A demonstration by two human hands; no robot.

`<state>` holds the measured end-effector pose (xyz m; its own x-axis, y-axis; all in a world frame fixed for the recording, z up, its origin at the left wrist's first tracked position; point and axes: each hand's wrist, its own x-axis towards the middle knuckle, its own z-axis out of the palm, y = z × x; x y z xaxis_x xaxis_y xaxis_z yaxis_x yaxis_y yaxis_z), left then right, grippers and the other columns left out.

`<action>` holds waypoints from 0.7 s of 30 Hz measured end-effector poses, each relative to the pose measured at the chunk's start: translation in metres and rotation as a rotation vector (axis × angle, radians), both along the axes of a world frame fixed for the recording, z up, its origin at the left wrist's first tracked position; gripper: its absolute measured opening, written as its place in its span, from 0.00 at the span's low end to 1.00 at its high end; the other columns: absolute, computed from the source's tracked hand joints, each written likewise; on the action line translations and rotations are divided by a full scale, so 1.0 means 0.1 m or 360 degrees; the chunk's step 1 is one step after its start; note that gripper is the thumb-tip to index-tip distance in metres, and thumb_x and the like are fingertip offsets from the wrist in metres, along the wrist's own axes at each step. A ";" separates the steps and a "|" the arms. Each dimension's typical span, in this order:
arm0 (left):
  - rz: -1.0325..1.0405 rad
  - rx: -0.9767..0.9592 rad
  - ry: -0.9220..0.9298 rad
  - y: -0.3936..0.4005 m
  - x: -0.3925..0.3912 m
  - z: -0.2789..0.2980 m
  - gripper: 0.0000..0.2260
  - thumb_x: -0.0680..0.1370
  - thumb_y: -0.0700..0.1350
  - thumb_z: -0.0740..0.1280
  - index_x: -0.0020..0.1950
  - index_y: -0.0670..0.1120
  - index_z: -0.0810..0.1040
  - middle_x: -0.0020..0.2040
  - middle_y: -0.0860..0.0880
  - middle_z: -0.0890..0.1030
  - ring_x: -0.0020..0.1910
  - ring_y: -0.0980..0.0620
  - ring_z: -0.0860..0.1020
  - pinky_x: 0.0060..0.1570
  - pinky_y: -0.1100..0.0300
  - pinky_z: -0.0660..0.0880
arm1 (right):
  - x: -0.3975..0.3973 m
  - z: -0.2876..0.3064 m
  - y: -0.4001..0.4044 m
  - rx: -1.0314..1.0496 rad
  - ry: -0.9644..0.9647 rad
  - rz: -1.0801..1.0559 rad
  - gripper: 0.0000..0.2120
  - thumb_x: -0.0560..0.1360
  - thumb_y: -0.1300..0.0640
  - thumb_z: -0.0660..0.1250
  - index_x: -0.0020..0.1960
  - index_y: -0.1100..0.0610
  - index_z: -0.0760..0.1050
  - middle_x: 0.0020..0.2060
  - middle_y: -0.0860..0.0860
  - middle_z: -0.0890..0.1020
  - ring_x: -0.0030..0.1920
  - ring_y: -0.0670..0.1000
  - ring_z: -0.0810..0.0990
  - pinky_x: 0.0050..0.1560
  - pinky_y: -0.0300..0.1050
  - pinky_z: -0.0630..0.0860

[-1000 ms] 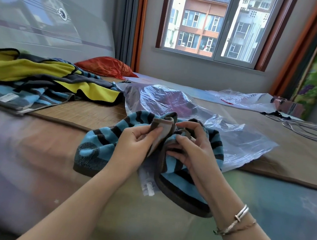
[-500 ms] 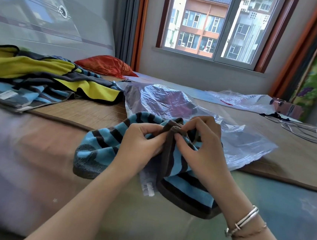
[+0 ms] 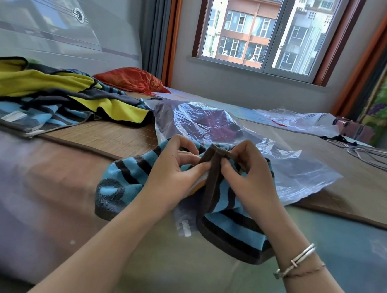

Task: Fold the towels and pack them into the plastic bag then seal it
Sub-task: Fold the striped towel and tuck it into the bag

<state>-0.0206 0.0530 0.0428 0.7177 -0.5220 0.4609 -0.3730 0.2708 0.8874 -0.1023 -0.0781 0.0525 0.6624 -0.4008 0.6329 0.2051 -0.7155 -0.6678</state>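
Note:
A blue towel with dark stripes and a brown border [image 3: 123, 182] lies bunched on the bed in front of me. My left hand [image 3: 176, 170] and my right hand [image 3: 248, 177] each pinch its brown edge, held together and upright between them. Under and behind the towel lies a clear plastic bag [image 3: 291, 177] with dark fabric inside; its zip end [image 3: 184, 228] shows below the towel. A pile of yellow, grey and blue striped towels [image 3: 51, 95] lies at the left.
A woven mat [image 3: 99, 137] covers the bed. An orange pillow [image 3: 132, 79] sits at the back, a second plastic bag [image 3: 299, 121] at the back right, and white cables [image 3: 376, 156] at the right. A headboard stands at the left.
Both hands have brought the towel's brown edges together and now hold them side by side and upright. The towel has bunched up slightly towards the hands.

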 end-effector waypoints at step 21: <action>0.0729 0.0453 -0.0870 -0.09 -0.16 -0.21 0.13 0.67 0.62 0.67 0.36 0.55 0.68 0.35 0.59 0.72 0.45 0.51 0.70 0.47 0.53 0.69 | 0.02 0.13 0.08 0.0145 -0.0012 -0.0004 0.05 0.77 0.64 0.65 0.46 0.57 0.79 0.40 0.48 0.82 0.39 0.40 0.77 0.42 0.30 0.72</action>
<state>-0.0367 0.0441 0.0222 0.5994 -0.3795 0.7048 -0.7989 -0.2278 0.5567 -0.1003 -0.0699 0.0653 0.6566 -0.4585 0.5989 0.2088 -0.6525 -0.7284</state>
